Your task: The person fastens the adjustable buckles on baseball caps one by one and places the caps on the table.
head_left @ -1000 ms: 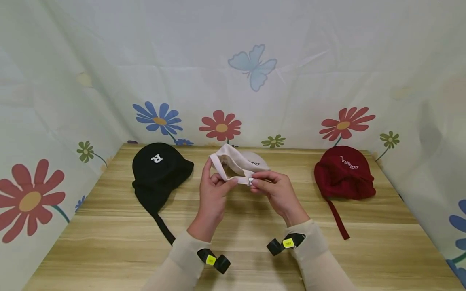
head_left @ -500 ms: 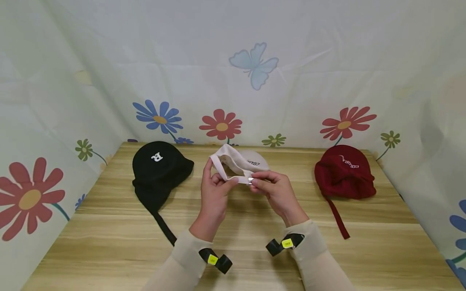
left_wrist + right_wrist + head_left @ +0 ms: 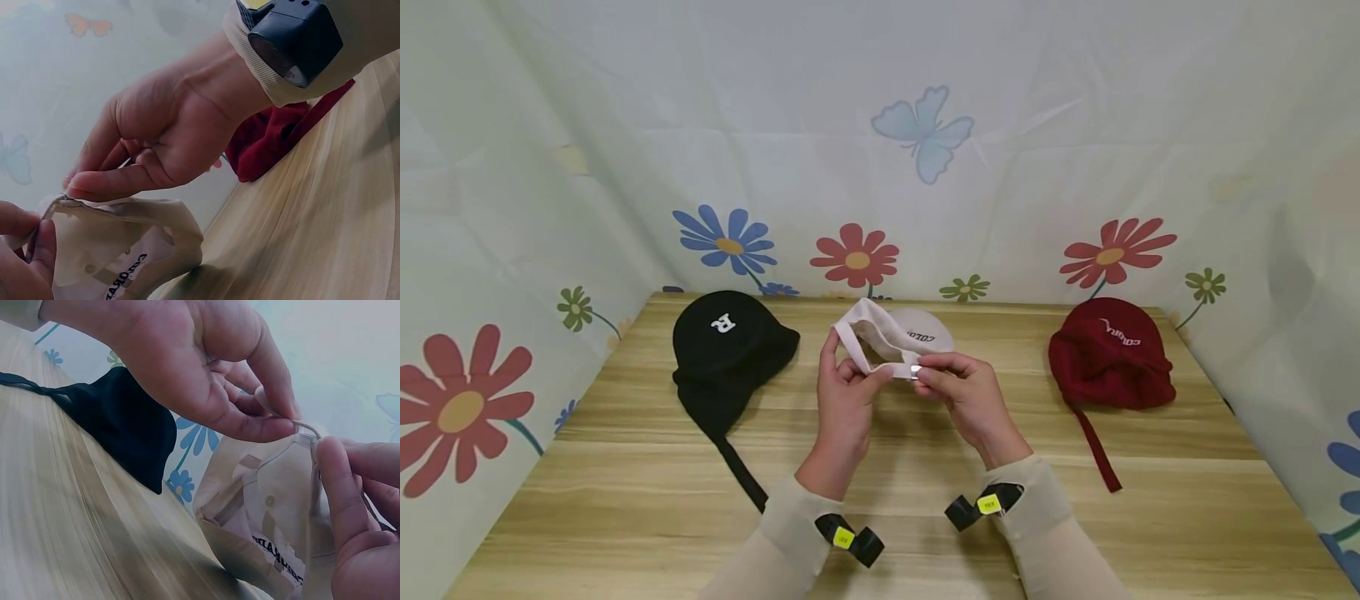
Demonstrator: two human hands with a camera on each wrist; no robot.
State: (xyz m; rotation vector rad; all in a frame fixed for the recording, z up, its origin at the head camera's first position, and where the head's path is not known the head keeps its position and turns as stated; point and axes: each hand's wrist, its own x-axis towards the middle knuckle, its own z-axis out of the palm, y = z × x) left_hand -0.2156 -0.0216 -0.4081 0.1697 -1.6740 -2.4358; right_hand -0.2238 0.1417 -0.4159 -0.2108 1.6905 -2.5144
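Observation:
A cream cap with dark lettering is held up over the table's middle, its back opening and adjustable strap turned toward me. My left hand grips the strap's left side between thumb and fingers. At the small metal buckle, my right hand pinches the strap with thumb and index finger. In the left wrist view the fingertips of the left hand and right hand meet close together on the band. The right wrist view shows a thin strap loop between both hands' fingertips.
A black cap with a white R lies at left, its strap trailing toward my left sleeve. At right rests a dark red cap with its strap hanging forward. The wooden table is enclosed by a flowered cloth backdrop.
My left hand and forearm have shifted very slightly to the right. Both hands keep their hold on the cream cap's strap, and the lettering shows a little more.

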